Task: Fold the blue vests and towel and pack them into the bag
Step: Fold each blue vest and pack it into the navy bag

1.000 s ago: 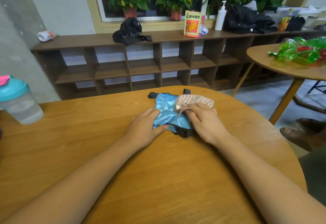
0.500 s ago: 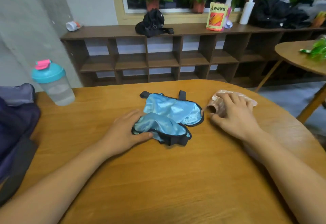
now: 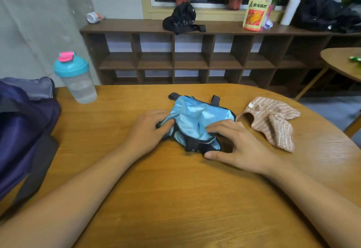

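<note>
Bare tabletop (image 3: 175, 199) runs from vests (image 3: 193, 122) to bag (image 3: 25, 130); shaker (image 3: 75, 77) stands beside it.

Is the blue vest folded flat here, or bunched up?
Bunched up: the blue vest lies crumpled on the table, straps sticking out, left hand and right hand holding it.

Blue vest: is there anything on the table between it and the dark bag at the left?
Nothing visible does. Only the left hand, gripping the blue vest, lies on that side; the table toward the bag shows bare wood. The shaker bottle stands further back.
</note>
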Demonstrator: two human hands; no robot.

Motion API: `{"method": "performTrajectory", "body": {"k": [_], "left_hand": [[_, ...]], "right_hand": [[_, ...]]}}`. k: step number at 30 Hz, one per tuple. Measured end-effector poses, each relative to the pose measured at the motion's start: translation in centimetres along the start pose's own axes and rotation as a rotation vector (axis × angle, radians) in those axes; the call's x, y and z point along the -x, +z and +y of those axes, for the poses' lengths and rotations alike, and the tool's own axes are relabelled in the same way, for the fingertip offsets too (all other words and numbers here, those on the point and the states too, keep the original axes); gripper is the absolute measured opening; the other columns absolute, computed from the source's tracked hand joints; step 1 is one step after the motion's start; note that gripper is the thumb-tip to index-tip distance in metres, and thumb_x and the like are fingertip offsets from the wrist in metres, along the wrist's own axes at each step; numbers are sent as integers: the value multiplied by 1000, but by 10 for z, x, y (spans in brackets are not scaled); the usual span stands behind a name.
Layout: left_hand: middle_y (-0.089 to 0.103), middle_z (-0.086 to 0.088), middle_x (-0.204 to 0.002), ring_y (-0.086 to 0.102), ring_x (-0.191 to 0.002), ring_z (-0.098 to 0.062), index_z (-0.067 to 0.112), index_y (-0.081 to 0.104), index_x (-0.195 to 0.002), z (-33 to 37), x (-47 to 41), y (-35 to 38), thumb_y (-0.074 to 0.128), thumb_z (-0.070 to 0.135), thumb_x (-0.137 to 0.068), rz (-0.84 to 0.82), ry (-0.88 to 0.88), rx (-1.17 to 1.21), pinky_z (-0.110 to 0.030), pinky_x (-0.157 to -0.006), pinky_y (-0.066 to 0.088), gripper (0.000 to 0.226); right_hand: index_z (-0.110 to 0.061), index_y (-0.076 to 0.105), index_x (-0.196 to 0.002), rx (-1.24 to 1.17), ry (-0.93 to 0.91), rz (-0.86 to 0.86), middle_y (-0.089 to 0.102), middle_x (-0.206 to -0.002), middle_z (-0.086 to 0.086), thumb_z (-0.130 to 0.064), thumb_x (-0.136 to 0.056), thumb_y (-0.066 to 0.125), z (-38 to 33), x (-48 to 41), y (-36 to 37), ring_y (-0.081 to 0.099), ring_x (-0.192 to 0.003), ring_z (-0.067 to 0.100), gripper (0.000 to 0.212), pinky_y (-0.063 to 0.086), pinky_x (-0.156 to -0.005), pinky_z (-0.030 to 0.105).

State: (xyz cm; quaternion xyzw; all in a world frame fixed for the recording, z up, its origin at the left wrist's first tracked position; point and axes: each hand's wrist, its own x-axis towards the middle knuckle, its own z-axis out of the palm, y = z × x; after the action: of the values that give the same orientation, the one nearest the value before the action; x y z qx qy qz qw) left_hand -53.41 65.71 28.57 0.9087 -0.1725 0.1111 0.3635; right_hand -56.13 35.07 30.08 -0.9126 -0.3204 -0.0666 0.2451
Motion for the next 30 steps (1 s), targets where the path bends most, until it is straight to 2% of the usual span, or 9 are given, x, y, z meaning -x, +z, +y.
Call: {"method": "performTrajectory", "body": {"k": [2,6,10,13,16,19,23,27,30], "left_hand": [[68,2,-81,62,-77,-17,19,70,-93,4,1,0,55,35,-107,17,-70,79,-37,-66,46,26],[63,0,-73,55,-63,-13,24,65,-90,15,5,-7,55,32,-110,63,-118,261,-26,-55,38,24],[56,2,-70,50,-64,-13,24,61,-85,20,5,-14,57,32,-109,114,-92,349,-29,-59,39,25],[71,7,-92,65,-81,-7,26,68,-106,28,2,-20,62,28,-107,186,-92,393,-26,-71,50,6],[66,20,-124,64,-111,-4,36,60,-130,43,-2,-36,69,28,-102,310,-60,370,-25,-88,51,30],[61,18,-133,61,-120,-5,39,57,-136,67,-6,-56,71,37,-99,323,28,325,-30,-92,50,40],[70,19,-112,64,-100,-1,38,65,-125,99,-16,-83,76,27,-93,281,86,276,-22,-80,50,36],[76,1,-92,72,-88,-24,31,75,-100,103,-25,-121,71,36,-90,306,109,274,-53,-82,59,11],[79,-3,-95,74,-88,-20,27,77,-101,104,-25,-150,74,19,-98,256,53,353,-57,-84,62,9]], "right_hand": [[-29,71,-115,-5,-31,37,68,-116,-17,-57,-97,71,-1,0,3,61,-118,5,33,44,-104,43],[-20,70,-95,-298,120,174,70,-91,-1,-36,-106,61,-12,-4,-6,66,-88,15,21,52,-84,48],[-10,63,-88,-443,162,318,65,-86,10,-29,-107,61,-31,-21,-27,62,-85,28,27,50,-78,47],[-5,61,-87,-448,141,363,63,-82,22,-31,-107,63,-50,-46,-50,62,-81,41,33,54,-75,57],[-7,61,-85,-377,88,367,62,-78,21,-36,-105,65,-72,-76,-79,61,-77,37,35,52,-73,51],[-15,65,-83,-253,18,276,67,-73,11,-42,-101,67,-92,-104,-104,63,-68,23,33,51,-67,45],[-16,65,-78,-149,-53,157,61,-62,0,-40,-98,74,-119,-130,-125,48,-55,4,32,38,-56,29],[-16,68,-82,-126,-71,107,68,-72,7,-45,-94,78,-134,-142,-147,53,-62,9,32,40,-61,32],[-17,72,-85,-102,-63,78,68,-74,7,-44,-91,82,-140,-144,-170,54,-63,7,29,42,-62,31]]}}
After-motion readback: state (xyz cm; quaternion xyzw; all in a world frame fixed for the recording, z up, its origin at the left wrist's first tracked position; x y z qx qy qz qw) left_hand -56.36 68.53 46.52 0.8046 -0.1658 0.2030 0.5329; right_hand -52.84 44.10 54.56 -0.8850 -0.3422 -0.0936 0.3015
